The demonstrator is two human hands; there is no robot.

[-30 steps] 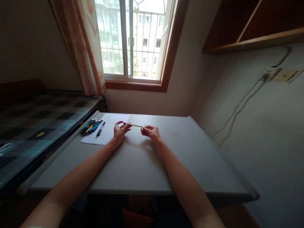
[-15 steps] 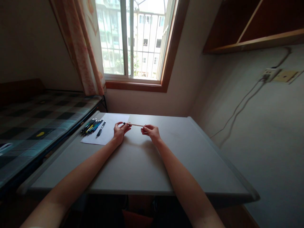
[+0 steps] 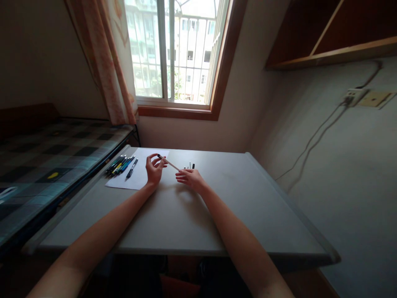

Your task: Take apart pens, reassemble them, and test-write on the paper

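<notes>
"Looking at the head view, what's the left hand (image 3: 153, 169) doing?"

"Pinching a slim pale pen (image 3: 171, 164) near its dark end, above the table (image 3: 173, 223)."

"And its long axis?"

"Slanted: dark end up and left, pale end down and right, reaching the right hand (image 3: 190, 179)."

"Gripped there too?"

"Can't tell; those fingers stretch leftward, close together."

"Anything nearby?"

"A small dark piece (image 3: 193, 166) just beyond that hand; more pens (image 3: 119, 166) lie left, on white paper (image 3: 143, 169)."

Tabletop (image 3: 248, 198) lies open right of the hands (image 3: 191, 179); pens (image 3: 119, 166) obstruct its left.
</notes>
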